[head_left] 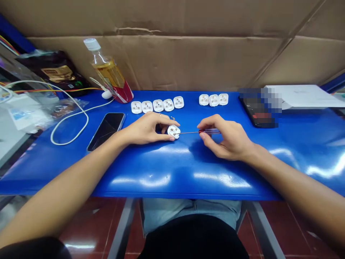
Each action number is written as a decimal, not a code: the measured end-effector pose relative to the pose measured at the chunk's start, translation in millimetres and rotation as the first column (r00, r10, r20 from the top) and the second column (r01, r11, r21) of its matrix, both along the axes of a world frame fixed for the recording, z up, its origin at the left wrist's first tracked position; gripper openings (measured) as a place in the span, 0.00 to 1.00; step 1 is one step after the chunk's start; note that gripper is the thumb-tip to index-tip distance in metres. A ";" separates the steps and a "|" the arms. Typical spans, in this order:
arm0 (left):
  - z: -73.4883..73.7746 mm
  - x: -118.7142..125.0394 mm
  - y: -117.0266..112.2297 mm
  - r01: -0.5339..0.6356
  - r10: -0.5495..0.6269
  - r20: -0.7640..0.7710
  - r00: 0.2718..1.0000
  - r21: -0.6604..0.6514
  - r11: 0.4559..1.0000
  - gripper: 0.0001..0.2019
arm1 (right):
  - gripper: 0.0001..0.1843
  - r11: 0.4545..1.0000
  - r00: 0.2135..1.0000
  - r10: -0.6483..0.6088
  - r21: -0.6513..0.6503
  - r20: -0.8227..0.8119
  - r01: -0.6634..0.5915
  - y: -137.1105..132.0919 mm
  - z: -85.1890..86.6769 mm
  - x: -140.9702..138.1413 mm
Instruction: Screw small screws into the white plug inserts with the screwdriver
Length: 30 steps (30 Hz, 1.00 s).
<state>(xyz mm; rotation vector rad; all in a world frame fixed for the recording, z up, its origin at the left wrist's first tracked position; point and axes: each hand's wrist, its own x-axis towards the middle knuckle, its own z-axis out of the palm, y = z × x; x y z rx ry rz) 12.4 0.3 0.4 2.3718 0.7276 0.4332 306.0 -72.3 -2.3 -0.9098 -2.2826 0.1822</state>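
Note:
My left hand [147,128] is closed around a small white plug part [173,131] and steadies it on the blue table [172,169]. My right hand [226,138] pinches a screwdriver [201,132] with a red handle. Its thin metal shaft lies level and its tip touches the white part. Behind my hands, several matching white plug parts [157,105] stand in a row, and three more [214,99] form a second row to the right.
A black phone [107,130] lies left of my left hand, with a looped white cable [70,117] beside it. A tilted drink bottle [109,72] stands at the back left. A dark device [258,111] and a white box [302,96] sit at the back right. Cardboard [188,54] walls the back.

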 end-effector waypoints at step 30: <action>1.4 5.8 -6.0 0.021 -0.023 0.028 0.999 0.071 0.997 0.22 | 0.11 0.984 0.989 -0.037 -0.176 -0.145 0.011 -0.9 1.9 2.2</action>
